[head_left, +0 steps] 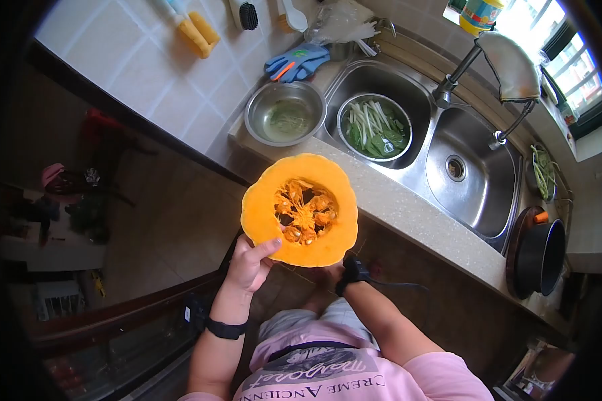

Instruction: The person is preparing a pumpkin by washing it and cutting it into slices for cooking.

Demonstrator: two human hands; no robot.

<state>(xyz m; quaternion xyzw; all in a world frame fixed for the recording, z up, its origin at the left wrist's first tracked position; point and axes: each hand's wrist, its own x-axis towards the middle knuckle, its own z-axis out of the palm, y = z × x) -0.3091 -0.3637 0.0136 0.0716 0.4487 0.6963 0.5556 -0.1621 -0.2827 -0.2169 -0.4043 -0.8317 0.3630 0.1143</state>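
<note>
A cut pumpkin half [254, 207] is up in front of me, its orange flesh facing the camera, with stringy pulp and seeds in the hollow. At its lower left rim, my left hand [250, 262] is closed on it, thumb over the cut face. My right hand [329, 273] reaches beneath the lower right edge and supports it from there; its fingers are hidden behind the pumpkin. Black bands circle both wrists. Just beyond the pumpkin, a steel bowl [254, 125] with some liquid rests on the counter's corner.
The speckled counter [408, 197] holds a double sink; a pot of leafy greens [380, 134] stands in its left basin, and a faucet [443, 93] rises behind. Blue gloves [299, 61] lie near the wall. At the right are a black pot [545, 257] and more vegetables [544, 174].
</note>
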